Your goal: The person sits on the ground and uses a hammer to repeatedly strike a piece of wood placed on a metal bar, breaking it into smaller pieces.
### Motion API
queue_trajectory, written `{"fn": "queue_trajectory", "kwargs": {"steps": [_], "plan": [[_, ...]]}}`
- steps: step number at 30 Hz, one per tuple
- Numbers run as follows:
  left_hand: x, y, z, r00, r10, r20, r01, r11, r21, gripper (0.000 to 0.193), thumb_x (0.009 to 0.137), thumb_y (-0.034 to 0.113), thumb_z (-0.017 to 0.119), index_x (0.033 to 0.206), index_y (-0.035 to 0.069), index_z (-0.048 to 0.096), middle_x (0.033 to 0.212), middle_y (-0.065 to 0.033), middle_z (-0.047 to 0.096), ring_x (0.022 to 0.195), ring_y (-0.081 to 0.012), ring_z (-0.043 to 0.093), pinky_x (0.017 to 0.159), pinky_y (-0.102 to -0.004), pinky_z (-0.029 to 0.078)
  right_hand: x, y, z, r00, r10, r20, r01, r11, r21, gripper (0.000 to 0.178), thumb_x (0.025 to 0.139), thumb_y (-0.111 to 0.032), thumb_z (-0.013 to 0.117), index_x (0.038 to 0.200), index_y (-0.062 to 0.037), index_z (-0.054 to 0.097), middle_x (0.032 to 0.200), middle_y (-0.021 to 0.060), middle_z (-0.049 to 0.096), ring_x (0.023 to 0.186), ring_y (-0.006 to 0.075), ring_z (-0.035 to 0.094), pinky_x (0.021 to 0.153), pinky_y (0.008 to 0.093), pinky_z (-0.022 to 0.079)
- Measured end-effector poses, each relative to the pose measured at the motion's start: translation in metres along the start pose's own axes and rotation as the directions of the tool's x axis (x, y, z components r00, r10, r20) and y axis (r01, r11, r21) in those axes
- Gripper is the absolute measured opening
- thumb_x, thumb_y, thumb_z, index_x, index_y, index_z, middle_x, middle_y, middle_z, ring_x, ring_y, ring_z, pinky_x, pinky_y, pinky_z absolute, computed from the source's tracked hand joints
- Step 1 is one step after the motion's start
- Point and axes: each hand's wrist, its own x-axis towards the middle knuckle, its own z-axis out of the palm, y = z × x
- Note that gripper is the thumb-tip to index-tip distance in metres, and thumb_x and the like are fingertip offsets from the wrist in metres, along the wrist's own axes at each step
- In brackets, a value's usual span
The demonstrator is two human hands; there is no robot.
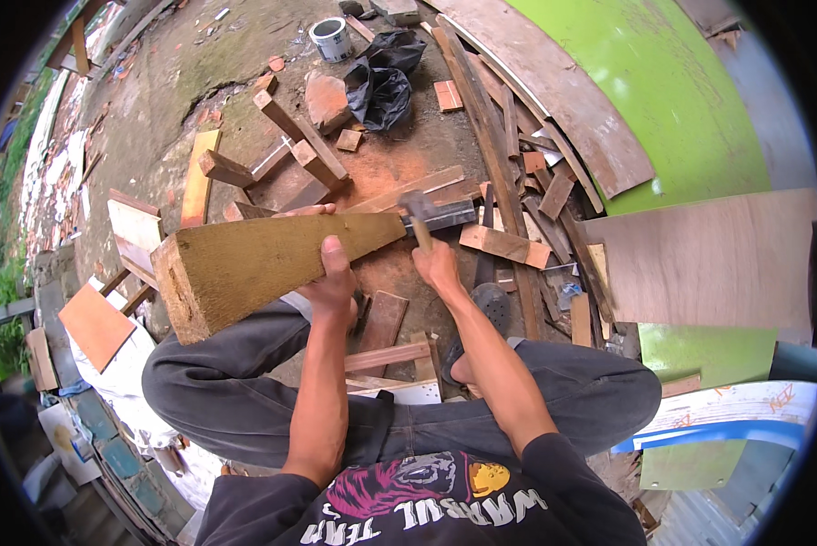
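Observation:
A thick, rough wooden beam [254, 264] slants across in front of me, its wide end near on the left. My left hand [329, 284] is closed around it, thumb on the upper face and fingertips showing at the far edge. In the fist of my right hand [438, 267] is the short wooden handle of a hammer [417, 204]. The hammer's head is over the beam's narrow right end, beside a dark, bar-like piece [449, 216]. Whether the head touches that piece, and how the piece joins the beam, I cannot tell.
Wood offcuts [277, 116] lie beyond the beam, near black plastic bags [378, 91] and a white bucket [331, 40]. Long boards [495, 173] and scraps run along the right, beside a green panel [690, 100] and a plywood sheet [709, 259]. Planks [386, 320] lie between my legs.

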Motion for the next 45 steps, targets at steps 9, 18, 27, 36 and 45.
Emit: {"fn": "queue_trajectory", "kwargs": {"steps": [9,18,27,36,45], "plan": [[0.0,0.005,-0.016,1.0,-0.031,0.001,0.031,0.999,-0.04,0.056,0.086,0.021,0.062,0.132,0.001,0.037,0.114,-0.0127,0.056,0.109,-0.025,0.056,0.1,-0.0452,0.047,0.003,-0.038,-0.021,0.99,-0.063,-0.129,0.085,0.982,0.17,0.032,0.086,-0.027,0.062,0.096,0.0019,0.067,0.084,0.0287,0.067,0.09,0.0477,0.066,0.076,0.0501,0.052],[0.013,0.001,-0.006,0.99,0.082,-0.119,-0.069,0.992,0.11,0.041,0.084,0.025,0.057,0.109,-0.007,0.055,0.101,-0.0175,0.063,0.093,-0.0285,0.065,0.084,-0.0417,0.054,0.01,-0.001,0.003,0.991,0.106,0.085,-0.109,0.994,0.024,0.032,0.083,-0.027,0.062,0.095,0.0021,0.067,0.085,0.0288,0.067,0.085,0.0439,0.068,0.076,0.0482,0.051],[0.015,-0.01,-0.026,0.986,0.045,-0.164,-0.037,0.998,0.054,0.049,0.083,0.026,0.058,0.117,-0.007,0.048,0.103,-0.0178,0.062,0.094,-0.0296,0.065,0.087,-0.0438,0.053,-0.004,-0.054,-0.022,0.963,-0.158,-0.219,0.212,0.944,0.252,0.028,0.085,-0.025,0.063,0.098,-0.0003,0.067,0.086,0.0282,0.067,0.086,0.0475,0.066,0.072,0.049,0.052],[0.013,-0.005,-0.034,0.996,-0.006,-0.084,0.011,0.998,0.059,0.063,0.079,0.035,0.059,0.126,-0.003,0.04,0.104,-0.0171,0.059,0.095,-0.0296,0.061,0.09,-0.0453,0.051,0.035,-0.037,-0.031,1.0,-0.021,0.017,0.02,1.0,0.013,0.032,0.083,-0.026,0.063,0.095,0.0033,0.067,0.083,0.0291,0.066,0.083,0.0429,0.067,0.075,0.0472,0.052],[0.016,-0.001,-0.047,0.974,-0.117,-0.194,0.106,0.992,-0.069,0.063,0.076,0.031,0.061,0.127,0.002,0.038,0.103,-0.0147,0.055,0.097,-0.0275,0.057,0.092,-0.0462,0.05,-0.013,-0.024,0.006,0.999,0.032,-0.033,-0.03,0.998,0.06,0.029,0.085,-0.025,0.06,0.094,0.0014,0.067,0.089,0.031,0.066,0.091,0.0477,0.066,0.075,0.0507,0.052]]}}
